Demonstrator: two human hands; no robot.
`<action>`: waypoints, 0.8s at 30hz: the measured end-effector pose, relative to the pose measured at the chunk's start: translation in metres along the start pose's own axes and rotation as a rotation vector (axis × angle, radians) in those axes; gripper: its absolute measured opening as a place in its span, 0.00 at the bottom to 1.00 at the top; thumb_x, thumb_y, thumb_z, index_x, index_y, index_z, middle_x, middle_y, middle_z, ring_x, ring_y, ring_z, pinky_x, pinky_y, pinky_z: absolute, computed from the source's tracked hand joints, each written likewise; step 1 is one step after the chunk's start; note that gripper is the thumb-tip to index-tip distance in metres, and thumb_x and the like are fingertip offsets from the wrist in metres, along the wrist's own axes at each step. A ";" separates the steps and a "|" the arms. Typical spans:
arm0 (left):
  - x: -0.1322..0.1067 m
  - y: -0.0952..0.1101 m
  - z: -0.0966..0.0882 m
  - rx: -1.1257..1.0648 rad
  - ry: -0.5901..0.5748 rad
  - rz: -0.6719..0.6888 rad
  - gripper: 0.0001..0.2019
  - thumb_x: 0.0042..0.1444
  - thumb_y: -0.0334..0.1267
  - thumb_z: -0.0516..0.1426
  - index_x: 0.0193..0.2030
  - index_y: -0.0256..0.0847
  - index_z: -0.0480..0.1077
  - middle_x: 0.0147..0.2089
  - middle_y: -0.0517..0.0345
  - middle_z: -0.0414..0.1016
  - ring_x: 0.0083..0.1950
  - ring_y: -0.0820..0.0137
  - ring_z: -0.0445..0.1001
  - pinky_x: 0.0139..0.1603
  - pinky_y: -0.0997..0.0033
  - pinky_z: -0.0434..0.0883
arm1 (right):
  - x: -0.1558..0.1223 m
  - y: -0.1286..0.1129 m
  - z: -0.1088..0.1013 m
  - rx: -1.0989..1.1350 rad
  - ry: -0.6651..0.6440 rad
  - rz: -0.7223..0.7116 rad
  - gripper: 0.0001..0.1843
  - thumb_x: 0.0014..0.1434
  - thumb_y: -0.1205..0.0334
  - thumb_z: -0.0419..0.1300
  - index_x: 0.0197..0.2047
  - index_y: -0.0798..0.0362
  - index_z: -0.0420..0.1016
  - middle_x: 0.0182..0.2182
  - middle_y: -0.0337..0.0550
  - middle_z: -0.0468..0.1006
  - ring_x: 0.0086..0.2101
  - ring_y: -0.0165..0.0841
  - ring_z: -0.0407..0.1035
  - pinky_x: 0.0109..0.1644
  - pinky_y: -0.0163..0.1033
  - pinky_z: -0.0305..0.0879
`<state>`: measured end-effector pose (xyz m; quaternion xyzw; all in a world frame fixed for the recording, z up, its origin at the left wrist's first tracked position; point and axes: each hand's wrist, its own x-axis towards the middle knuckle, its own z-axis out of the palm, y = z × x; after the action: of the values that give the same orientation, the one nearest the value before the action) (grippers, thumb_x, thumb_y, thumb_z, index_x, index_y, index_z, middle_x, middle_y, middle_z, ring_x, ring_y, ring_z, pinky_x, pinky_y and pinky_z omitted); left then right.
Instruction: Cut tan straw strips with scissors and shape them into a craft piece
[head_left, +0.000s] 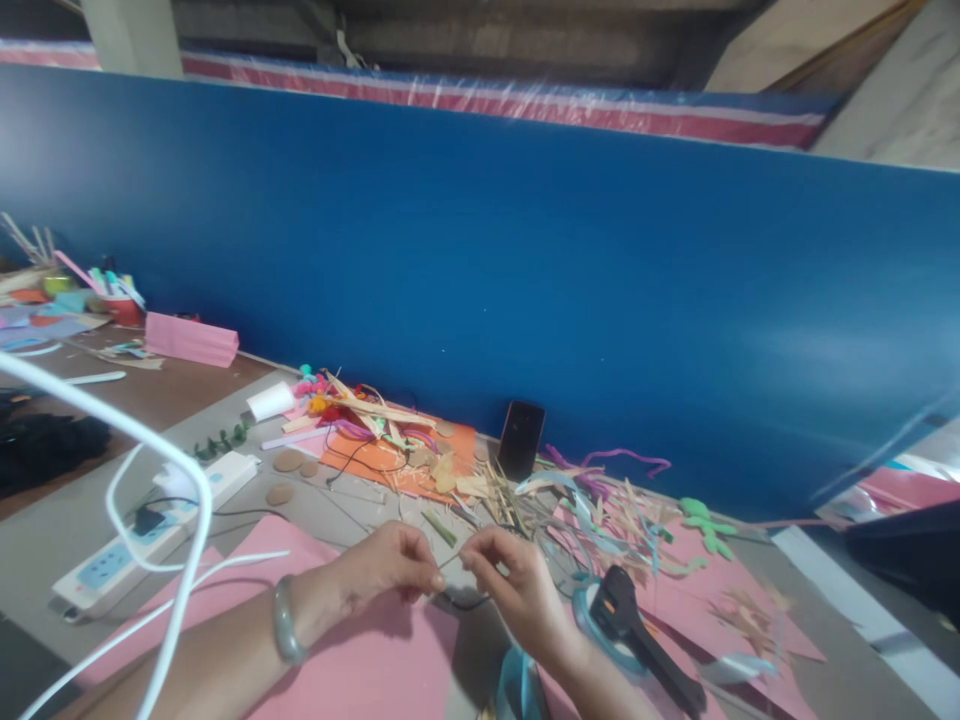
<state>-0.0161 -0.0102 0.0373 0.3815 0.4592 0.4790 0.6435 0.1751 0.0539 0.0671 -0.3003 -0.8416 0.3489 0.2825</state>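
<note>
A person works with bare hands at a crowded counter [34, 575], a blue partition [480, 240] rising behind it. The left hand [397, 570], a bracelet [286, 622] at its wrist, and the right hand [514, 580] nearly meet by the edge of some pink paper [375, 660]. Each grip is pinched closed, thumb to forefinger, apparently on a thin strand [452, 563] stretched across the small gap; it is too fine for me to name its material.

Judging by this instant, the handwork is partway through: the strand is in the fingers, and I see it fixed to nothing. Around it, supplies lie loose, apparently unassembled. A straw pile [510, 500] spills beside an orange sheet [461, 447], and round discs [280, 494] lie to the left. One item looks already shaped, a fuzzy green figure [705, 525] at the right. A glue gun [622, 605] rests on a roll [581, 610] just beside the right hand, held by no one. A phone [521, 440] leans against the partition. How much remains, I cannot tell.
</note>
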 end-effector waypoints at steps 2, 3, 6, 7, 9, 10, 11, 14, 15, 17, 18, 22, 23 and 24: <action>-0.002 0.003 0.002 0.000 -0.006 -0.004 0.13 0.36 0.39 0.69 0.19 0.34 0.70 0.16 0.61 0.69 0.19 0.76 0.65 0.22 0.76 0.61 | 0.001 0.000 0.002 0.032 0.039 0.028 0.12 0.62 0.57 0.56 0.30 0.54 0.72 0.21 0.36 0.71 0.22 0.27 0.63 0.27 0.31 0.60; -0.003 0.005 0.003 -0.006 -0.017 -0.011 0.13 0.37 0.40 0.68 0.20 0.34 0.70 0.16 0.60 0.70 0.19 0.76 0.66 0.22 0.76 0.62 | 0.001 0.001 0.002 0.038 0.062 0.035 0.13 0.62 0.57 0.56 0.30 0.54 0.71 0.21 0.36 0.71 0.22 0.27 0.63 0.27 0.31 0.60; -0.005 0.010 0.005 -0.068 -0.052 -0.030 0.15 0.40 0.43 0.67 0.20 0.33 0.71 0.17 0.60 0.69 0.18 0.77 0.65 0.20 0.78 0.60 | 0.000 0.005 0.004 -0.013 0.108 0.017 0.13 0.63 0.57 0.55 0.30 0.54 0.70 0.21 0.36 0.71 0.22 0.27 0.64 0.27 0.31 0.60; -0.005 0.011 0.005 -0.103 -0.057 -0.030 0.15 0.40 0.43 0.67 0.20 0.33 0.71 0.17 0.61 0.68 0.18 0.78 0.64 0.19 0.78 0.59 | -0.001 0.007 0.004 -0.059 0.111 -0.010 0.12 0.64 0.57 0.54 0.31 0.54 0.70 0.22 0.36 0.72 0.23 0.27 0.64 0.28 0.32 0.60; -0.004 0.012 0.005 -0.174 -0.056 -0.024 0.14 0.41 0.43 0.67 0.21 0.34 0.70 0.17 0.63 0.66 0.17 0.79 0.62 0.18 0.79 0.58 | -0.003 0.009 0.005 -0.188 0.097 -0.117 0.11 0.65 0.60 0.52 0.34 0.54 0.70 0.25 0.39 0.74 0.26 0.28 0.66 0.31 0.32 0.60; -0.004 0.012 0.004 -0.201 -0.051 -0.022 0.14 0.42 0.42 0.66 0.21 0.34 0.70 0.17 0.63 0.66 0.17 0.79 0.61 0.17 0.79 0.58 | -0.004 0.010 0.005 -0.271 0.079 -0.190 0.10 0.66 0.62 0.51 0.35 0.53 0.70 0.27 0.40 0.74 0.27 0.29 0.66 0.32 0.33 0.59; -0.003 0.011 0.004 -0.218 -0.043 -0.016 0.13 0.43 0.42 0.66 0.22 0.35 0.70 0.18 0.64 0.65 0.17 0.80 0.60 0.17 0.80 0.58 | -0.005 0.009 0.006 -0.361 0.058 -0.269 0.09 0.66 0.64 0.50 0.36 0.53 0.70 0.28 0.40 0.74 0.27 0.29 0.66 0.32 0.34 0.58; -0.001 0.007 0.004 -0.207 -0.012 0.018 0.12 0.44 0.41 0.66 0.26 0.34 0.72 0.19 0.64 0.65 0.18 0.81 0.60 0.17 0.81 0.57 | -0.009 0.003 0.007 -0.626 -0.020 -0.477 0.11 0.65 0.70 0.46 0.35 0.53 0.68 0.28 0.42 0.73 0.27 0.31 0.63 0.31 0.36 0.54; 0.000 0.004 0.004 -0.183 -0.004 0.036 0.12 0.44 0.42 0.65 0.27 0.34 0.72 0.19 0.64 0.65 0.18 0.81 0.60 0.17 0.82 0.57 | -0.009 0.001 0.008 -0.691 -0.043 -0.519 0.12 0.65 0.71 0.46 0.34 0.53 0.68 0.28 0.42 0.72 0.26 0.32 0.62 0.30 0.37 0.53; 0.000 0.000 0.004 -0.103 0.005 0.078 0.13 0.46 0.44 0.64 0.27 0.34 0.73 0.18 0.64 0.64 0.18 0.80 0.61 0.17 0.81 0.57 | -0.010 -0.003 0.009 -0.758 -0.082 -0.565 0.13 0.64 0.72 0.45 0.33 0.53 0.67 0.28 0.43 0.72 0.25 0.32 0.60 0.29 0.38 0.50; 0.000 -0.003 0.003 -0.049 0.008 0.103 0.13 0.48 0.45 0.63 0.28 0.34 0.73 0.18 0.64 0.64 0.18 0.79 0.61 0.17 0.81 0.58 | -0.009 -0.005 0.009 -0.761 -0.094 -0.568 0.13 0.64 0.72 0.45 0.34 0.53 0.67 0.28 0.43 0.72 0.25 0.32 0.60 0.29 0.38 0.50; 0.000 -0.007 0.002 0.168 0.024 0.207 0.15 0.52 0.47 0.61 0.33 0.34 0.75 0.16 0.65 0.63 0.16 0.77 0.62 0.16 0.79 0.58 | -0.007 -0.003 0.010 -0.586 -0.081 -0.491 0.10 0.66 0.69 0.47 0.35 0.53 0.66 0.28 0.40 0.71 0.25 0.30 0.61 0.29 0.35 0.51; 0.000 -0.006 0.002 0.208 0.024 0.233 0.14 0.52 0.47 0.61 0.33 0.35 0.75 0.17 0.64 0.64 0.17 0.77 0.62 0.17 0.79 0.58 | -0.006 -0.002 0.009 -0.511 -0.077 -0.454 0.09 0.66 0.68 0.47 0.36 0.53 0.67 0.28 0.40 0.71 0.26 0.30 0.62 0.29 0.35 0.52; -0.001 -0.005 0.002 0.238 0.023 0.255 0.14 0.53 0.46 0.61 0.32 0.34 0.75 0.17 0.63 0.65 0.18 0.77 0.63 0.18 0.79 0.60 | -0.005 -0.001 0.009 -0.437 -0.080 -0.413 0.09 0.66 0.68 0.48 0.36 0.53 0.67 0.28 0.40 0.72 0.27 0.30 0.64 0.30 0.34 0.54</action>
<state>-0.0125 -0.0124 0.0335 0.5046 0.4677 0.5034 0.5226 0.1719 0.0458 0.0613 -0.1626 -0.9504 0.1061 0.2430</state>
